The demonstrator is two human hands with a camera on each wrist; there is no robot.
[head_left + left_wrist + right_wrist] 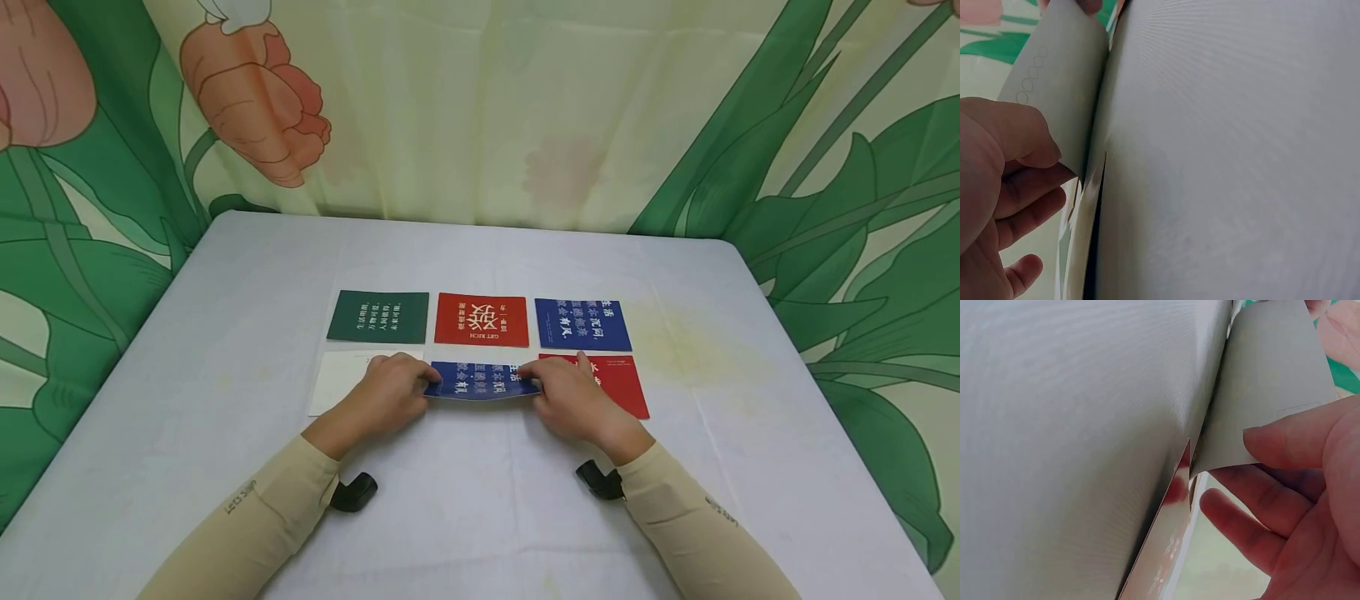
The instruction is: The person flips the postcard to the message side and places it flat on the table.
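Both hands hold one blue card (476,381) with white lettering, in the middle of the front row. My left hand (386,392) pinches its left end between thumb and fingers, and my right hand (573,400) pinches the right end. The card is tilted, its near edge bowed. In the left wrist view the pale back of the card (1063,81) shows a row of small circles beside my left hand (1004,162). The right wrist view has my right thumb on the card's back (1266,375). A white card (337,383) and a red card (630,383) lie partly hidden by the hands.
Behind, in a row on the white-covered table (465,517), lie a green card (378,317), a red card with white characters (482,320) and another blue card (582,325). A flower-printed curtain (480,117) hangs beyond the table's far edge.
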